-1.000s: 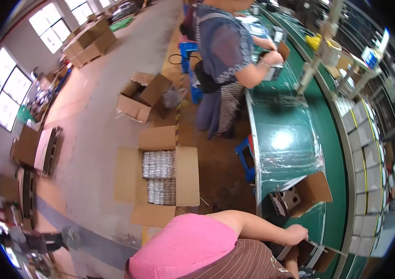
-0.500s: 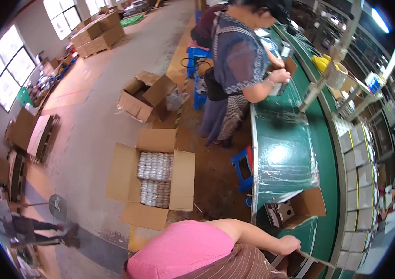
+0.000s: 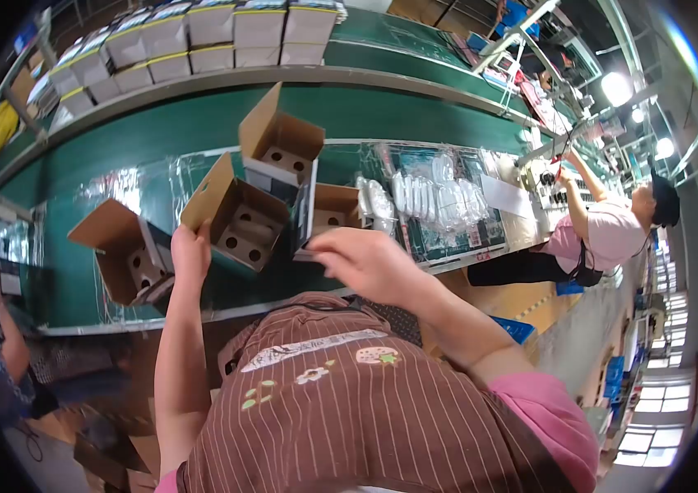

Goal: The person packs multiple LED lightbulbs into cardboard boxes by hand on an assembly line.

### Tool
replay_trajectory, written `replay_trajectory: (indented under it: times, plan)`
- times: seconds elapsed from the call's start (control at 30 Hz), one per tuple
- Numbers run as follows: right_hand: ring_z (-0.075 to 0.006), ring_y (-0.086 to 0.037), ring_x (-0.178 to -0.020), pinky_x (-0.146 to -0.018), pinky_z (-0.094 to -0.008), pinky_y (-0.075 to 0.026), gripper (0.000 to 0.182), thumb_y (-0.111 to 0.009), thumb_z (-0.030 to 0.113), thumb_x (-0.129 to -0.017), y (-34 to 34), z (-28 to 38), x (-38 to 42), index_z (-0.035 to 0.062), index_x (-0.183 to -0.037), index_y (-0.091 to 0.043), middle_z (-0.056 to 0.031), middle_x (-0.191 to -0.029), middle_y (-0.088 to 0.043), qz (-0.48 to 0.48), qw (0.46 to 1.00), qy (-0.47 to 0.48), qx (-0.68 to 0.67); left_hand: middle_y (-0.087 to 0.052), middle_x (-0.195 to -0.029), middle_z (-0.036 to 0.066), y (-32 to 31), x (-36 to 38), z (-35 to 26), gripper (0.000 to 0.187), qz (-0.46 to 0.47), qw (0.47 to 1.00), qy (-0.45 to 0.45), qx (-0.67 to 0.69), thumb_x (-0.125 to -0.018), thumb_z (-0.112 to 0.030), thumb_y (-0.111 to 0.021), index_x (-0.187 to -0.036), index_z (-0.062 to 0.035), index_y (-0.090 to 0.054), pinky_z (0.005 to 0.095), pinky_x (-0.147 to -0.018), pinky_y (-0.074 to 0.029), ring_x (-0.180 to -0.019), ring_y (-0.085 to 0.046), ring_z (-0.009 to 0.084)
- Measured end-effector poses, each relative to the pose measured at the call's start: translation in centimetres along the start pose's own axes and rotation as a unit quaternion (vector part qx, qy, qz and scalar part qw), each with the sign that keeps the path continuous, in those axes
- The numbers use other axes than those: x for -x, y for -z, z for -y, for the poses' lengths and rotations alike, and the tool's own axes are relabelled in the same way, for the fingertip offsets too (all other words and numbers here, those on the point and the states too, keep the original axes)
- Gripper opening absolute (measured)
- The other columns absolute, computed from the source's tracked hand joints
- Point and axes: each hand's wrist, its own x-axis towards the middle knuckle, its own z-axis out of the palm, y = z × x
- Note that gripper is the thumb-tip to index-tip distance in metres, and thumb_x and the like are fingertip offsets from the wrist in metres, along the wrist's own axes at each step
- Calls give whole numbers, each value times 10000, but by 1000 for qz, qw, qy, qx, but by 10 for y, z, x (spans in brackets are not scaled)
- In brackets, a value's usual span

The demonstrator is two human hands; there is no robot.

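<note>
My left hand (image 3: 191, 246) has its fingers closed on the raised flap of an open cardboard box (image 3: 252, 226), whose inside shows a brown insert with round holes. Curled at the lower edge of a second open box (image 3: 337, 204), my right hand (image 3: 369, 261) grips its dark printed side; the fingertips are partly hidden. Behind these two stands another open box (image 3: 285, 148) with a similar holed insert. A fourth open box (image 3: 123, 251) lies tilted left of my left hand. Clear-wrapped items (image 3: 439, 197) lie in a row to the right of the boxes.
The boxes sit on a green work table (image 3: 61, 246) with a metal rail (image 3: 201, 78) along its far side. Stacked white cartons (image 3: 201, 37) line up beyond the rail. One person (image 3: 604, 230) works at the right; another person's arms (image 3: 4, 312) show at far left.
My view has swung from the floor and aisle round to the table. Both hands now show at the boxes; before, one arm reached to the table edge and the other hand was mostly hidden.
</note>
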Motion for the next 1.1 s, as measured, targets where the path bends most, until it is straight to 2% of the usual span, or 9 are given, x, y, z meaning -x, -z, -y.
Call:
replay_trajectory:
  times: [0.17, 0.37, 0.43, 0.5, 0.63, 0.7, 0.83, 0.93, 1.1]
  plan:
    - [-127, -663, -704, -649, -252, -527, 187, -596, 72, -906, 74, -103, 65, -29, -1057, -640, -105, -881, -701, -135, 953, -262, -63, -709, -965, 144, -27, -20, -13, 282, 15, 999, 40, 18, -907, -189, -613, -1114, -3, -657, 331, -815, -479, -907, -667, 242]
    - [-303, -671, -945, -820, -392, -518, 427, -640, 234, -867, 67, -223, 66, -44, -1183, -568, -207, -1053, -670, -44, 958, -283, 17, -633, -1192, 136, -30, -17, -42, 539, -5, 994, 53, 100, -881, -182, -674, -1340, 26, -482, 322, -906, -458, -1072, -600, 208]
    - [-392, -626, -1016, -872, -453, -497, 558, -669, 353, -835, 49, -264, 46, -43, -1202, -529, -247, -1085, -643, 4, 949, -255, 185, -478, -1371, 148, -16, 3, -63, 671, -156, 957, 18, 245, -862, -124, -703, -1426, 0, -360, 328, -976, -435, -1183, -527, 245]
    - [-419, -628, -987, -854, -483, -507, 545, -663, 371, -816, 39, -274, 14, -30, -1157, -520, -255, -1044, -649, 42, 942, -251, 219, -499, -1333, 136, 28, 26, -88, 629, -297, 947, -78, 92, -863, -115, -688, -1408, -14, -390, 352, -964, -446, -1166, -533, 240]
    - [-445, -614, -1014, -880, -495, -494, 471, -586, 205, -769, 25, -294, -18, -23, -1170, -489, -300, -1017, -641, 59, 927, -273, 251, -530, -1271, 143, 123, 28, -70, 681, -441, 886, 16, -142, -798, -108, -690, -1400, -15, -385, 386, -970, -435, -1156, -528, 266]
    - [-449, -602, -1038, -906, -496, -478, 500, -570, 211, -775, 27, -300, -15, -25, -1209, -488, -296, -1021, -644, 14, 927, -282, 248, -507, -1315, 193, 160, 17, -4, 865, -420, 874, 88, -230, -714, -262, -761, -1420, 19, -348, 395, -1026, -399, -1191, -514, 318]
    - [-353, -680, -865, -805, -436, -508, 421, -602, 198, -757, 57, -337, -4, -44, -1100, -574, -267, -960, -663, -19, 954, -279, 109, -396, -1459, 225, 164, -3, 71, 1090, -320, 928, 185, -44, -665, -301, -822, -1498, 12, -194, 361, -1060, -380, -1309, -450, 311]
    - [-215, -664, -825, -744, -346, -514, 291, -611, 175, -891, 95, -280, 10, -50, -1072, -578, -153, -927, -664, -107, 910, -332, -224, -456, -1409, 196, 162, -10, 62, 949, -214, 945, 239, 69, -713, -236, -807, -1495, -89, -291, 358, -974, -435, -1215, -526, 293]
    - [-114, -625, -766, -663, -262, -500, 255, -570, 199, -942, 124, -141, 3, -9, -1086, -601, -55, -898, -650, -126, 955, -208, -169, -666, -1075, 225, 153, -3, 47, 543, -21, 950, 248, -187, -776, -140, -615, -1317, -132, -571, 372, -926, -482, -1081, -632, 283]
